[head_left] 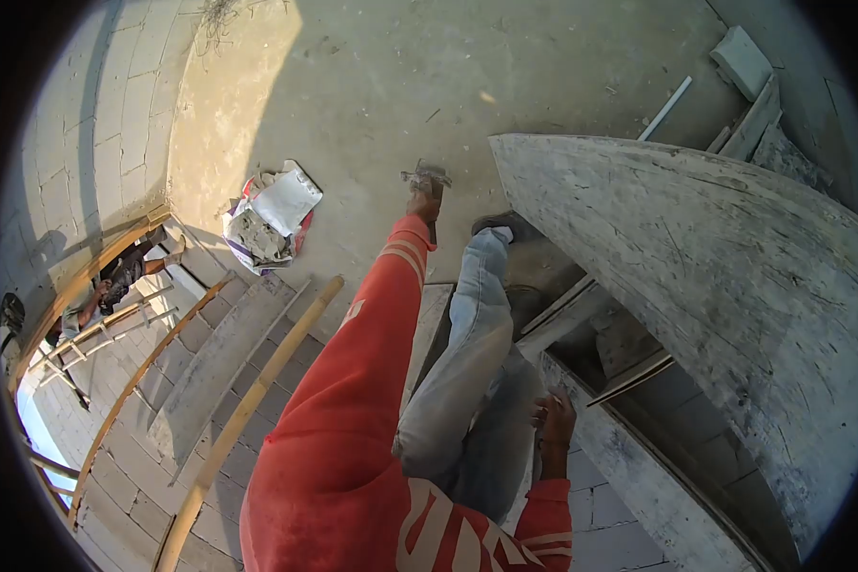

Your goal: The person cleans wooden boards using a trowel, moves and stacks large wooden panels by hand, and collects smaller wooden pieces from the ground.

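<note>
My left hand point(423, 206) is stretched out over the concrete floor, its fingers wrapped round the handle of a claw hammer point(428, 175). The hammer's head points away from me, and a short end of handle shows below the fist. Nearer my body, my right hand point(554, 419) is beside my bent knee, close to the edge of a long grey plank point(605, 443). Its fingers are curled in; what they hold, if anything, is hidden. A large, scuffed grey board point(677, 238) slants along the right of that plank.
A torn sack with grey mortar point(260, 235) lies on the floor point(381, 86). A wooden pole point(248, 419) and a loose plank point(224, 357) lean at the left. Another person point(119, 286) is at the far left by a wooden ladder point(100, 334). A white block point(742, 63) lies top right.
</note>
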`<act>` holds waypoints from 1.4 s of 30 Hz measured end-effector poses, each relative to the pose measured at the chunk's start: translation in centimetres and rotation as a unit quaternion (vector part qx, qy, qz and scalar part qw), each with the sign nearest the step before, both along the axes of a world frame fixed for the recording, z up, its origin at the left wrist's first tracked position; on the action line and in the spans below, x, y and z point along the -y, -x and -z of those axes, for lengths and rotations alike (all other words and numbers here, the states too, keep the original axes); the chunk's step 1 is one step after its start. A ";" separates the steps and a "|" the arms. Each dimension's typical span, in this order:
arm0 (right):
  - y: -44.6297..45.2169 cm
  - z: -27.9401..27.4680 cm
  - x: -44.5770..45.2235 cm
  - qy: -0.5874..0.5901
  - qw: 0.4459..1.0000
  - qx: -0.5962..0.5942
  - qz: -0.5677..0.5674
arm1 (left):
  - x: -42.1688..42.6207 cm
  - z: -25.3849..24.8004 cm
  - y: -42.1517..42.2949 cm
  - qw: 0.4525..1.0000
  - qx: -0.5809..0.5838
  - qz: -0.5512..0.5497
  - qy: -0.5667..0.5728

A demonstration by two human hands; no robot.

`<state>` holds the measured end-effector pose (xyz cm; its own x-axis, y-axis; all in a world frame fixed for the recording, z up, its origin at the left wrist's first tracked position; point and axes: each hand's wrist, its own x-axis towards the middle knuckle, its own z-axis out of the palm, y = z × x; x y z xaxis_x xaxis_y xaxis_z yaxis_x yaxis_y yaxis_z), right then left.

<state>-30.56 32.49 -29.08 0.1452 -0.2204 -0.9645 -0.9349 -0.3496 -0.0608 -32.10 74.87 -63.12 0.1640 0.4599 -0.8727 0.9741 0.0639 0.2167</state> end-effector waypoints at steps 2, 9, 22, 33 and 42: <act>-0.9 1.2 0.5 0.032 0.999 -0.014 0.004 | -1.5 4.5 0.6 0.995 -0.012 0.081 -0.060; -2.5 5.6 -1.9 0.014 0.999 0.017 -0.023 | -1.1 9.2 -1.1 0.976 -0.038 0.089 -0.196; -10.9 -2.5 -3.6 0.025 0.952 0.297 0.075 | 0.0 2.7 2.3 0.971 -0.056 0.162 -0.164; -25.5 -27.2 -7.9 -0.043 0.690 0.721 0.047 | 4.7 -44.9 -31.7 0.802 0.588 0.019 0.104; -26.4 -24.7 -8.9 0.189 0.766 0.615 -0.023 | 12.7 -72.8 -43.5 0.676 0.702 0.200 0.100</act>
